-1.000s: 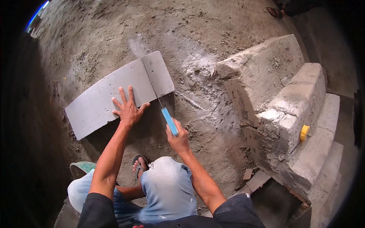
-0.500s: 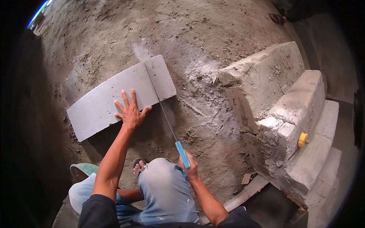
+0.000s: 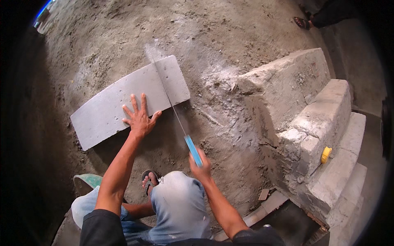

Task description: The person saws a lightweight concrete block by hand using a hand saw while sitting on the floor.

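Note:
A long pale grey lightweight block (image 3: 111,104) lies at a slant on the dirt floor in front of me. My left hand (image 3: 140,121) rests on its near edge, fingers spread flat on top. My right hand (image 3: 200,164) is wrapped round the blue handle of a hand saw (image 3: 192,148). The saw's thin blade runs away from me across the block, in a cut near the block's right end. Pale dust lies on the ground beyond the far end of the cut.
To the right stand rough blocks (image 3: 320,110) stacked in steps, with a small yellow object (image 3: 326,155) on them. A green bowl-like container (image 3: 88,180) sits by my left knee. At the far right is another person's sandalled foot (image 3: 303,23).
My right hand has pushed the saw forward, away from me, along the cut. My left hand stays on the block. The other person's foot shows more clearly.

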